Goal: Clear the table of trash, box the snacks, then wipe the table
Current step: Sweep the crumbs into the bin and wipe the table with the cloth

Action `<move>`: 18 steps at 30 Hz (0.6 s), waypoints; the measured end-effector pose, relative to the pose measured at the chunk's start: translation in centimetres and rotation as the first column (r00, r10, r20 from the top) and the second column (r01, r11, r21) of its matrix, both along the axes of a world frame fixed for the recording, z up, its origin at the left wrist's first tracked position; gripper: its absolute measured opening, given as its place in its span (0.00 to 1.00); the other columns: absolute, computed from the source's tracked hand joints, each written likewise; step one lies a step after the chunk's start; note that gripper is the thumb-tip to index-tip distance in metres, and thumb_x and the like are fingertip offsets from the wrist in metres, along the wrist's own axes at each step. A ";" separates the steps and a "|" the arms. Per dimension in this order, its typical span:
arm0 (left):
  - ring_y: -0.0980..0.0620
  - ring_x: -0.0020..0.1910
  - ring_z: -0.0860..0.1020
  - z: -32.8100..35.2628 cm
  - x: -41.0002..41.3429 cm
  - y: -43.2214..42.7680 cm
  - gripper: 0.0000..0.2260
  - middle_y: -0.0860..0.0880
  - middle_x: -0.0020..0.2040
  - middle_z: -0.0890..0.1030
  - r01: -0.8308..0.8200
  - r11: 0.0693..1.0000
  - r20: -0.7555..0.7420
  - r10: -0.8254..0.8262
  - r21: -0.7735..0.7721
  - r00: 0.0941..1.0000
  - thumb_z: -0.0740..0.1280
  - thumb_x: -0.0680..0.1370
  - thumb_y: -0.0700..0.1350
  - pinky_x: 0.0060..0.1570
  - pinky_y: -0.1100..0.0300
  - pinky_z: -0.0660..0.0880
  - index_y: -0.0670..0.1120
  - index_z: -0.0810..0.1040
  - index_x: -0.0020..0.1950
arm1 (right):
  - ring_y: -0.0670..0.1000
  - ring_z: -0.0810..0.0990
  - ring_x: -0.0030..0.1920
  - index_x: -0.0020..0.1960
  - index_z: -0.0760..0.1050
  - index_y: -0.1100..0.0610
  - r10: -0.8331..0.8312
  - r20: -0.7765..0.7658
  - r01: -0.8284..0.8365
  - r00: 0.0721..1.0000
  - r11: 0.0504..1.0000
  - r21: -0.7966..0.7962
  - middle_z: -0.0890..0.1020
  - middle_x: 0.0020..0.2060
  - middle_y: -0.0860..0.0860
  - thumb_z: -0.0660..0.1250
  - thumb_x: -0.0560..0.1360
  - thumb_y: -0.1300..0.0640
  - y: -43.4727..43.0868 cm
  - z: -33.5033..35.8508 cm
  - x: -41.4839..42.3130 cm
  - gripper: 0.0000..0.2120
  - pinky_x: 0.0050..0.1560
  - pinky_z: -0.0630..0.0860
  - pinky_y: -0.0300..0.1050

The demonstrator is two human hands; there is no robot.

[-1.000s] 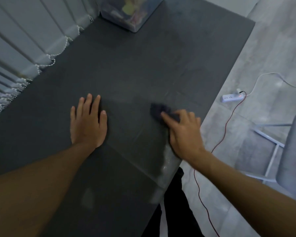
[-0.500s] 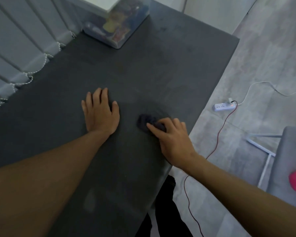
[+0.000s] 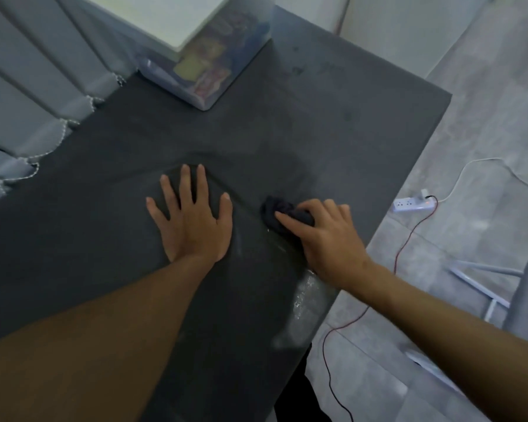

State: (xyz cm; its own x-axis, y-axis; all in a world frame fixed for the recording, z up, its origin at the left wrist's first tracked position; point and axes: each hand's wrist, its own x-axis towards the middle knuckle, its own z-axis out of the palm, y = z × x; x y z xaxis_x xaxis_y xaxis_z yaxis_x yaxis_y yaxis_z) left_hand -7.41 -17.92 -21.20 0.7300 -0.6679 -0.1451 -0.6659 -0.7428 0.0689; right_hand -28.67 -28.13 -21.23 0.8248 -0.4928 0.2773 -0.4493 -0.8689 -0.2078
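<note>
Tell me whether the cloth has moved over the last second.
Yes: the cloth slid left, away from the table's right edge, toward the left hand.

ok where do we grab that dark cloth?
Probably the bunched top of the cloth, from straight above: it is a soft wad resting on the table, with no stiff edge to get under. The right hand holds it so, thumb and fingers curled over it.

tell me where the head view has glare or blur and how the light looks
Head view: dim, bluish light; a pale sheen glares on the table by the right hand; the snack box at the far end looks soft and smeared; the left hand and dark cloth read fairly sharp.
</note>
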 end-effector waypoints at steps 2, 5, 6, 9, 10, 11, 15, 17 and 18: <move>0.44 0.81 0.39 0.0 0.0 0.1 0.31 0.53 0.83 0.43 0.008 1.000 0.008 -0.008 0.011 1.000 0.41 0.81 0.65 0.76 0.35 0.42 0.55 0.41 0.82 | 0.59 0.74 0.48 0.68 0.76 0.45 -0.056 -0.038 0.054 0.998 0.997 -0.049 0.78 0.56 0.55 0.64 0.75 0.58 -3.2 0.0 0.5 0.23 0.48 0.65 0.53; 0.43 0.81 0.40 0.0 0.2 0.0 0.31 0.53 0.83 0.43 0.009 1.000 0.008 -0.009 0.024 1.000 0.42 0.81 0.65 0.76 0.35 0.43 0.55 0.41 0.82 | 0.62 0.71 0.53 0.69 0.74 0.45 -0.422 -0.016 0.422 0.906 0.904 0.072 0.74 0.57 0.57 0.61 0.75 0.60 -7.7 0.2 2.6 0.24 0.51 0.62 0.53; 0.43 0.81 0.40 0.0 0.2 0.0 0.31 0.53 0.83 0.43 0.011 1.000 0.009 -0.011 0.027 1.000 0.42 0.81 0.65 0.76 0.35 0.43 0.55 0.41 0.82 | 0.62 0.70 0.54 0.69 0.74 0.46 -0.522 -0.026 0.520 0.853 0.842 0.141 0.73 0.58 0.58 0.61 0.75 0.61 -8.3 0.4 3.6 0.24 0.52 0.62 0.53; 0.43 0.81 0.41 0.0 0.3 0.0 0.31 0.53 0.83 0.44 0.018 1.000 0.006 -0.019 0.025 1.000 0.41 0.81 0.65 0.76 0.35 0.43 0.55 0.41 0.82 | 0.62 0.71 0.51 0.67 0.76 0.47 -0.476 -0.027 0.474 0.879 0.867 0.153 0.74 0.55 0.58 0.61 0.74 0.62 -6.2 0.7 6.0 0.23 0.50 0.65 0.54; 0.43 0.81 0.41 0.0 0.3 0.0 0.31 0.53 0.83 0.44 0.018 1.000 0.005 -0.018 0.024 1.000 0.41 0.81 0.65 0.76 0.35 0.44 0.55 0.40 0.82 | 0.61 0.72 0.49 0.66 0.77 0.48 -0.353 -0.004 0.350 0.936 0.927 0.135 0.75 0.53 0.58 0.63 0.74 0.62 -5.1 0.6 6.3 0.23 0.48 0.65 0.53; 0.43 0.81 0.41 0.0 0.3 0.0 0.31 0.53 0.83 0.44 0.018 1.000 0.006 -0.018 0.026 1.000 0.40 0.81 0.65 0.76 0.35 0.44 0.55 0.40 0.82 | 0.61 0.72 0.47 0.65 0.78 0.48 -0.204 0.014 0.201 0.979 0.972 0.117 0.76 0.52 0.57 0.64 0.74 0.63 -4.3 0.4 6.3 0.22 0.47 0.66 0.53; 0.43 0.81 0.40 0.0 0.4 0.0 0.32 0.53 0.83 0.42 0.015 0.999 0.014 -0.016 0.049 1.000 0.37 0.80 0.65 0.76 0.35 0.44 0.55 0.38 0.82 | 0.60 0.73 0.48 0.66 0.77 0.47 0.021 -0.035 -0.022 0.999 1.000 -0.020 0.77 0.53 0.56 0.64 0.75 0.61 -7.8 -0.2 6.8 0.22 0.48 0.64 0.53; 0.44 0.81 0.40 -0.1 0.4 -0.1 0.32 0.53 0.83 0.42 0.017 0.998 0.015 -0.018 0.060 1.000 0.37 0.80 0.65 0.76 0.35 0.44 0.55 0.38 0.82 | 0.62 0.72 0.52 0.68 0.75 0.46 -0.210 -0.046 0.208 0.977 0.977 -0.038 0.75 0.56 0.58 0.62 0.75 0.61 -11.1 0.0 8.4 0.23 0.50 0.62 0.53; 0.44 0.81 0.40 -0.1 0.4 -0.1 0.32 0.53 0.83 0.42 0.018 0.998 0.015 -0.019 0.062 1.000 0.37 0.80 0.65 0.76 0.35 0.43 0.55 0.38 0.82 | 0.63 0.71 0.55 0.69 0.74 0.46 -0.367 -0.056 0.368 0.929 0.930 0.001 0.73 0.58 0.59 0.60 0.75 0.63 -12.6 0.2 9.6 0.25 0.52 0.62 0.54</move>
